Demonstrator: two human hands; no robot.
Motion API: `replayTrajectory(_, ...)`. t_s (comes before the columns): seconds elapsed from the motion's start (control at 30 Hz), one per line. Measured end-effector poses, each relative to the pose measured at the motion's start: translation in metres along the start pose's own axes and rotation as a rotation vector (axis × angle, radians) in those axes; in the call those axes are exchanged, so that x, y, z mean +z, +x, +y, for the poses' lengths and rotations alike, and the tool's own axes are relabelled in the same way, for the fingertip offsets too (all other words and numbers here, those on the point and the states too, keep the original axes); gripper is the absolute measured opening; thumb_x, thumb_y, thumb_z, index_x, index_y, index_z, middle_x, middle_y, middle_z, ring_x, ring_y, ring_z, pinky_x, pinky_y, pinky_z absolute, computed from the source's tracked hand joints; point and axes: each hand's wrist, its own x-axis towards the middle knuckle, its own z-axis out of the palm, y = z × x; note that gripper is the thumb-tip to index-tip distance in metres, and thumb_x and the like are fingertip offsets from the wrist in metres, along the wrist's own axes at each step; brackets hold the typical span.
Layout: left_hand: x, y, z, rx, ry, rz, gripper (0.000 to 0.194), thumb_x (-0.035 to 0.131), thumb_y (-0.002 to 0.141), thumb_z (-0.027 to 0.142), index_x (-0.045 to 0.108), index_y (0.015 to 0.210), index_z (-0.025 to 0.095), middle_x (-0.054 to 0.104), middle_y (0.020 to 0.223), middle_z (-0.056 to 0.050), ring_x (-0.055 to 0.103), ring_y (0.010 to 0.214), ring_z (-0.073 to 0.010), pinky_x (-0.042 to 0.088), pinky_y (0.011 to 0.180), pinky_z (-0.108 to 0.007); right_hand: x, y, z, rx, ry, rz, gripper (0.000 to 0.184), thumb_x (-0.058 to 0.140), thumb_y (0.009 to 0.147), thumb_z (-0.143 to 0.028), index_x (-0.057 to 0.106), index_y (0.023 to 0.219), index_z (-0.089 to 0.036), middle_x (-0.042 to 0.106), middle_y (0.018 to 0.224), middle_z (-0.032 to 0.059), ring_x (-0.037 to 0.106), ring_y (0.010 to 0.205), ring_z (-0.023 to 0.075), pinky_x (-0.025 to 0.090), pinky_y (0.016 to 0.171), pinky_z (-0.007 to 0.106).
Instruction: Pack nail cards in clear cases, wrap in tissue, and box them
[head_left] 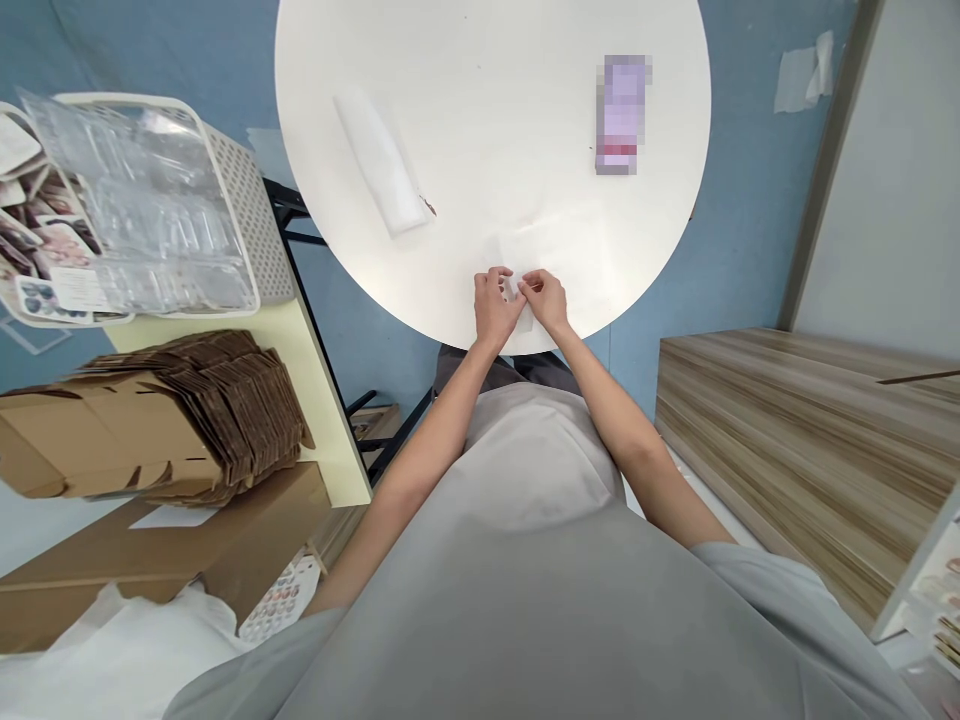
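Note:
Both my hands work close together over the near edge of a round white table (480,130). A small, pale, translucent piece of film (511,288) lies between my fingers; its exact kind is too faint to tell. My left hand (495,308) curls its fingers at the film's left side, thumb reaching toward the other hand. With thumb and forefinger pinched, my right hand (546,300) grips the film's right side. Beneath and beyond the hands spreads a thin clear sheet (562,245), hard to make out against the white top.
A rolled white wrap (381,165) lies at the table's left, a blurred purple pack (622,112) at its right. Left of the table stand a white basket (247,200) of clear plastic packaging and stacked flat cardboard boxes (232,410). A wood-grain cabinet (795,440) is on the right.

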Motion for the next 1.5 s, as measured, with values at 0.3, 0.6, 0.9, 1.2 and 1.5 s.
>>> replayTrajectory(0.3,0.029,0.006,-0.002,0.110,0.034,-0.063,0.040,0.078,0.100,0.031,0.070,0.139,0.027,0.060,0.136,-0.016,0.063,0.134,-0.0345,0.057,0.114,-0.049,-0.015,0.014,0.013,-0.032,-0.088,-0.041,0.027,0.073,0.098,-0.035,0.076,0.120,-0.020,0.084,0.121,0.0136,0.080,0.103,0.0281,0.063,0.103,0.046)
replayTrajectory(0.6,-0.002,0.010,-0.029,-0.253,-0.029,-0.003,0.045,0.070,0.094,0.011,0.071,0.137,0.020,0.071,0.142,-0.017,0.075,0.122,-0.0284,0.060,0.117,-0.047,-0.009,0.014,0.022,-0.009,-0.215,0.038,0.029,0.064,0.099,-0.024,0.076,0.124,-0.019,0.078,0.127,0.0154,0.076,0.112,0.0285,0.060,0.110,0.046)
replayTrajectory(0.9,-0.023,0.017,-0.028,-0.368,-0.202,0.047,0.023,0.075,0.092,0.016,0.074,0.115,0.019,0.079,0.117,-0.013,0.077,0.113,-0.0256,0.062,0.112,-0.044,0.010,0.001,0.011,0.028,-0.116,-0.071,0.025,0.059,0.104,-0.031,0.071,0.123,-0.021,0.082,0.121,0.0118,0.076,0.111,0.0265,0.059,0.108,0.042)
replayTrajectory(1.2,-0.031,0.001,-0.006,-0.123,-0.040,-0.064,0.027,0.080,0.087,0.016,0.066,0.108,0.026,0.072,0.106,-0.005,0.070,0.099,-0.0219,0.062,0.101,-0.039,0.017,-0.006,0.006,0.032,-0.209,-0.165,0.022,0.061,0.098,-0.021,0.080,0.111,-0.022,0.085,0.116,0.0109,0.078,0.111,0.0308,0.060,0.107,0.046)
replayTrajectory(1.5,0.025,-0.015,-0.004,0.022,0.078,-0.119,0.038,0.089,0.080,0.009,0.060,0.098,0.026,0.063,0.121,-0.014,0.058,0.136,-0.0399,0.049,0.122,-0.057,-0.029,-0.033,0.024,0.095,-0.167,-0.065,0.023,0.059,0.104,-0.033,0.079,0.105,-0.022,0.086,0.116,0.0118,0.080,0.112,0.0300,0.060,0.107,0.045)
